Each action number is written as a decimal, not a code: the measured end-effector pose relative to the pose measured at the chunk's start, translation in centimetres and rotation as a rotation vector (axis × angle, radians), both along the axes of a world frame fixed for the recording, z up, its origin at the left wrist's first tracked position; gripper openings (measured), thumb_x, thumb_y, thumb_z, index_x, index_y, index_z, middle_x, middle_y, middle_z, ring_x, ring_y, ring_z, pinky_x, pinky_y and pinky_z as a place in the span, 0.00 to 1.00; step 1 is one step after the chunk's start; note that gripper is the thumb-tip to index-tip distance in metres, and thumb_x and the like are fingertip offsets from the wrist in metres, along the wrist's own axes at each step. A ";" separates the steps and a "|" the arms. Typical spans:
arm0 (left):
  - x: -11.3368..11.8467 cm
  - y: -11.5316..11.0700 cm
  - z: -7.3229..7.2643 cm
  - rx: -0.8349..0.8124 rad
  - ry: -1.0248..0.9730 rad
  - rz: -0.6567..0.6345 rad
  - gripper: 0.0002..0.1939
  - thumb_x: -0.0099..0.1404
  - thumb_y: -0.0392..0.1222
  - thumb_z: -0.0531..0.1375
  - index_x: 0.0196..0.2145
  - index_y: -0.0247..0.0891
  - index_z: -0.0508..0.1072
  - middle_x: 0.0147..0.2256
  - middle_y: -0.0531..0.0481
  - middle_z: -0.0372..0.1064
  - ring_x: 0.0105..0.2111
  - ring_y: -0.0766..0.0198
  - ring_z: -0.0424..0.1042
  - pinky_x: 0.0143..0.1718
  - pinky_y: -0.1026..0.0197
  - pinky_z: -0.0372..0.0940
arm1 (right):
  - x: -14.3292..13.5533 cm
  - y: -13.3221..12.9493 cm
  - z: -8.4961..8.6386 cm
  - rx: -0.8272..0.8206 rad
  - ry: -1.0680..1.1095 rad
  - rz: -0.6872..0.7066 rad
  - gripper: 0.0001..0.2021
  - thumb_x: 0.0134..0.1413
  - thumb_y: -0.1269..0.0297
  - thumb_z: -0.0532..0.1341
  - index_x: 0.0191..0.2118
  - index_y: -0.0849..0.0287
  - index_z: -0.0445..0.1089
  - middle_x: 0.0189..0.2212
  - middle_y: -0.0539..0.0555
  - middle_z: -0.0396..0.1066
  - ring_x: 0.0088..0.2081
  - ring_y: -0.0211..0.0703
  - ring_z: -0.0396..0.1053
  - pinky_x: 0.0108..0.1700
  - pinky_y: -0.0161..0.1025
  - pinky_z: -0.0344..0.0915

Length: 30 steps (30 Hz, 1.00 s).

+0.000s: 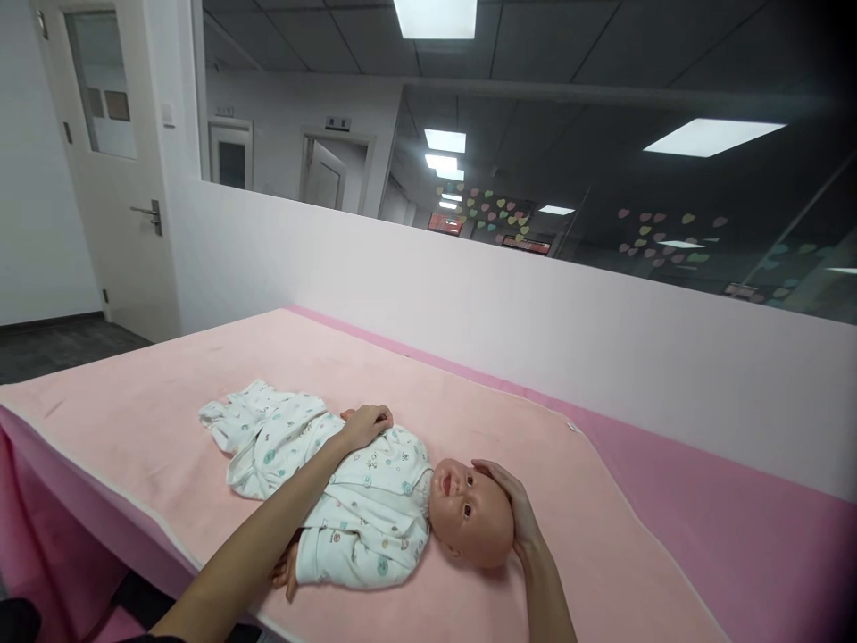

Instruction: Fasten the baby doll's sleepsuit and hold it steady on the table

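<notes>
A baby doll (472, 518) lies on its back on a pink padded mat (254, 339), its head to the right. It wears a white printed outfit (375, 509) with long sleeves and trousers. My left hand (367, 427) reaches across the doll's body, its fingers curled over the far sleeve near the doll's far hand. My right hand (512, 496) is cupped around the crown of the bald head, fingers along its far side. The doll's near hand (287, 572) shows beside my left forearm.
A low white wall (509, 313) runs behind the mat, with a wide window (603, 179) above it. Darker pink cloth (736, 500) shows under the mat at the right. A closed door (113, 179) stands at the far left.
</notes>
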State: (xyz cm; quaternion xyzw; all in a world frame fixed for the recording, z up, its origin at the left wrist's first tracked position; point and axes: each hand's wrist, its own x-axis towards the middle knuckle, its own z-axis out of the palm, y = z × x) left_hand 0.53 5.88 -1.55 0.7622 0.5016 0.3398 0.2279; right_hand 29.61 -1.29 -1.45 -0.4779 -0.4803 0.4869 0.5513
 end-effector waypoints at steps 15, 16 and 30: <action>0.0 0.2 -0.2 -0.010 -0.018 -0.008 0.07 0.57 0.42 0.54 0.28 0.39 0.71 0.29 0.53 0.73 0.33 0.64 0.70 0.32 0.65 0.57 | 0.1 -0.7 0.2 -0.109 0.060 0.175 0.21 0.43 0.49 0.61 0.37 0.62 0.75 0.40 0.59 0.72 0.44 0.55 0.68 0.50 0.47 0.60; 0.0 0.2 -0.2 -0.007 -0.016 -0.004 0.07 0.57 0.41 0.54 0.28 0.39 0.71 0.29 0.53 0.73 0.33 0.64 0.70 0.32 0.64 0.57 | 0.0 -0.7 0.3 -0.107 0.053 0.168 0.21 0.43 0.49 0.62 0.37 0.62 0.75 0.40 0.59 0.72 0.44 0.55 0.68 0.51 0.47 0.60; 0.0 0.3 -0.2 0.014 0.011 0.020 0.05 0.56 0.40 0.56 0.27 0.39 0.71 0.30 0.53 0.73 0.33 0.64 0.70 0.32 0.64 0.57 | 0.6 -0.2 -0.2 -0.075 0.045 0.095 0.21 0.40 0.48 0.62 0.32 0.62 0.76 0.36 0.59 0.74 0.42 0.56 0.69 0.49 0.48 0.62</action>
